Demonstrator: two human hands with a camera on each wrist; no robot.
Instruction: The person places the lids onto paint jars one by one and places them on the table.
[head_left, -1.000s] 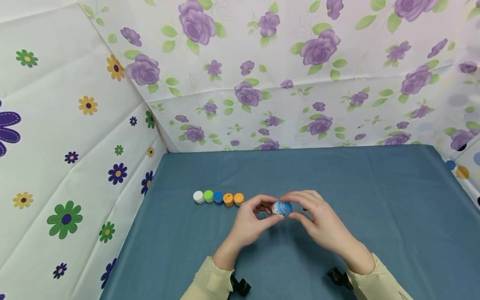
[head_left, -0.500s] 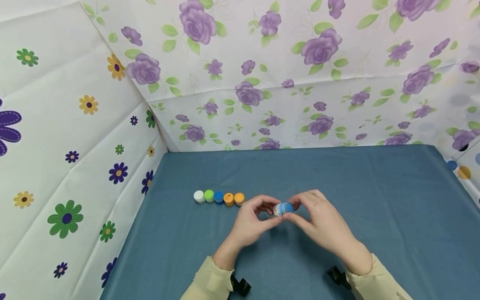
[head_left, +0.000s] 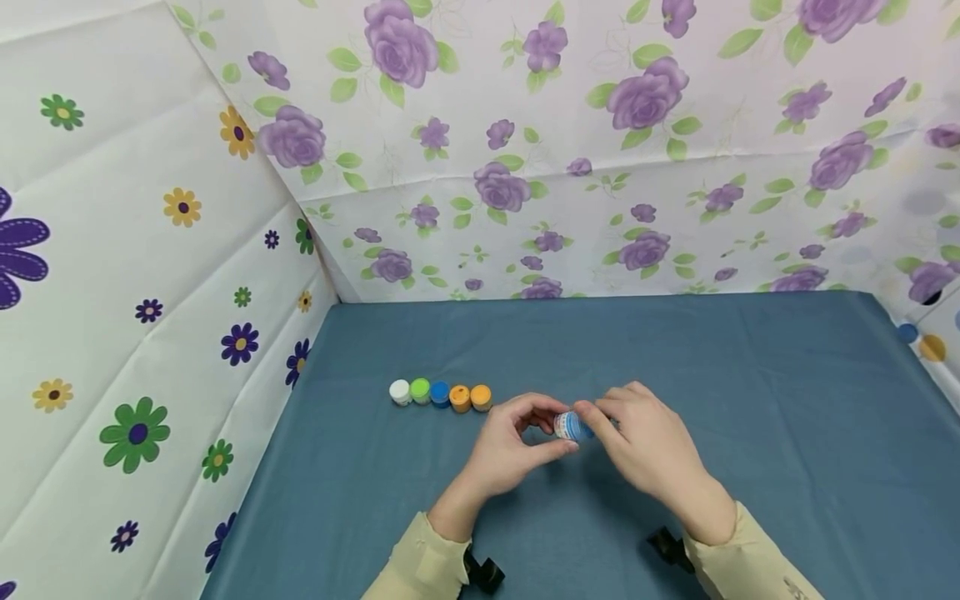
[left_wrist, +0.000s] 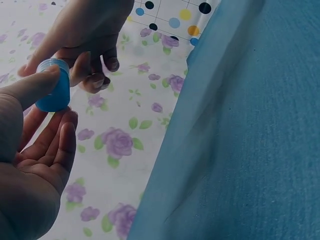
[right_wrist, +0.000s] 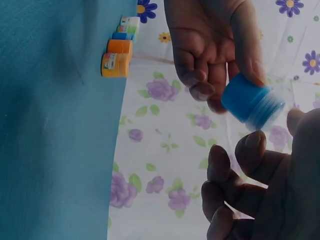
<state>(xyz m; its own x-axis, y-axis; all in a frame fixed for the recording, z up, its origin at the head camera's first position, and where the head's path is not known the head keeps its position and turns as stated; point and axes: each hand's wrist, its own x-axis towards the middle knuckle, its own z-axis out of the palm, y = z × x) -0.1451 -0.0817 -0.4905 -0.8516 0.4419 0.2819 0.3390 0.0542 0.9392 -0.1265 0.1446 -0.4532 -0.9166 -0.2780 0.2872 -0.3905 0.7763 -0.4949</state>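
A small paint jar [head_left: 572, 427], blue with a translucent ribbed cap end, is held above the table between the thumb and fingers of my left hand [head_left: 513, 442]. My right hand [head_left: 648, 437] is at the cap end, its thumb crossing the jar in the head view. In the right wrist view the jar [right_wrist: 245, 100] lies tilted, and the curled right fingers [right_wrist: 250, 145] are just below its cap. Whether they pinch the cap cannot be made out. The left wrist view shows the left thumb pressed on the blue side of the jar [left_wrist: 57, 92].
On the blue tablecloth [head_left: 375, 500], left of the hands, several small paint jars stand in a row: a white jar [head_left: 401, 392], a green jar [head_left: 420, 391], a blue jar [head_left: 439, 394] and orange jars [head_left: 481, 397]. Flowered cloth [head_left: 495, 242] covers the walls behind and at left.
My right thumb and fingers have closed in at the cap end, and the thumb has swung up across the jar. The left hand keeps its hold, with the jar shifted slightly right.
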